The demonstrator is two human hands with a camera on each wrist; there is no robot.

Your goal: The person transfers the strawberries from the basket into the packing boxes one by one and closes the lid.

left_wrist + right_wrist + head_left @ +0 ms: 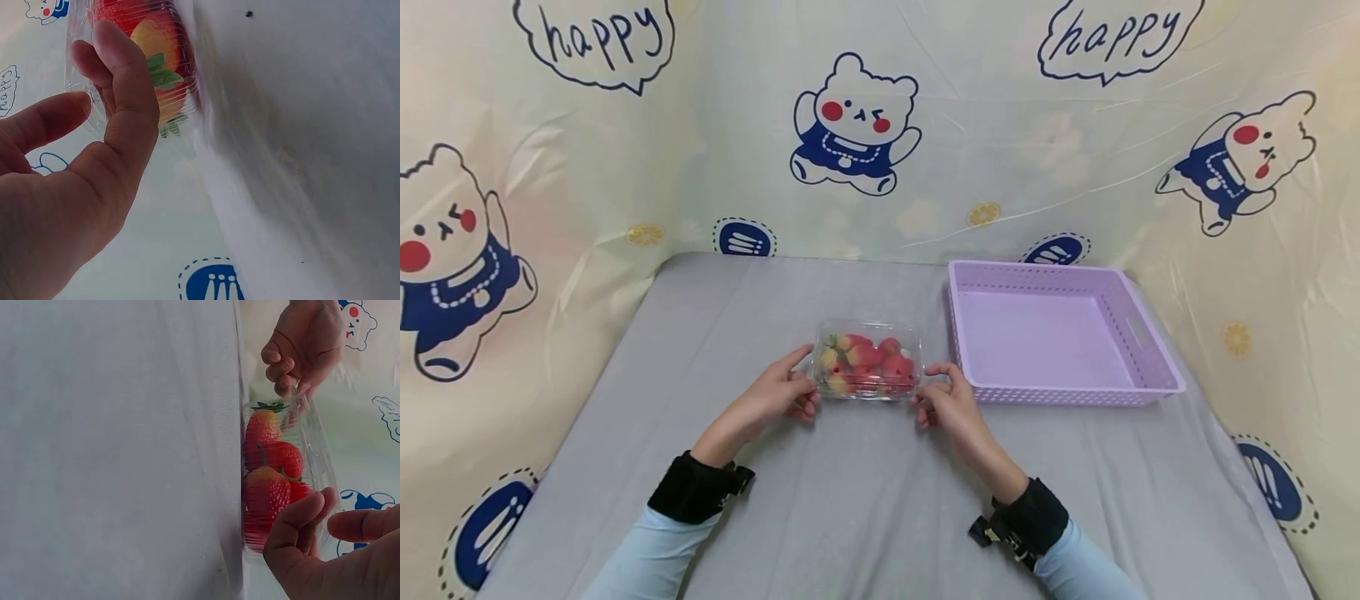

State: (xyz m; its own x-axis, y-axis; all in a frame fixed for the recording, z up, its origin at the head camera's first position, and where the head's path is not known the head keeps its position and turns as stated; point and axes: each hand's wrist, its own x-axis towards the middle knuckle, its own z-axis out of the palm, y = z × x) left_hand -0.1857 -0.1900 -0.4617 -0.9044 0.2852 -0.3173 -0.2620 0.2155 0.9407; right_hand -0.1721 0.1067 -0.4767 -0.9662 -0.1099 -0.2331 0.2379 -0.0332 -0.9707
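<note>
A clear plastic clamshell box (pixel 880 327) holds several red strawberries (pixel 865 356), some with pale yellow ends and green leaves. It sits on the grey-covered table with its lid down. At its left end, my left hand (pixel 771 392) pinches the rim between thumb and fingers. My right hand (pixel 951 406) does the same at the right end, index finger stretched along the side. The right wrist view shows the thumb and fingertips of the right hand (pixel 306 556) at the box edge, with the left hand (pixel 306 344) at the opposite end.
A lilac plastic basket (pixel 1037 398) with perforated sides stands right of the box, close to my right hand. Grey cloth (pixel 850 500) covers the table. A cartoon-printed curtain (pixel 970 150) hangs behind and along both sides.
</note>
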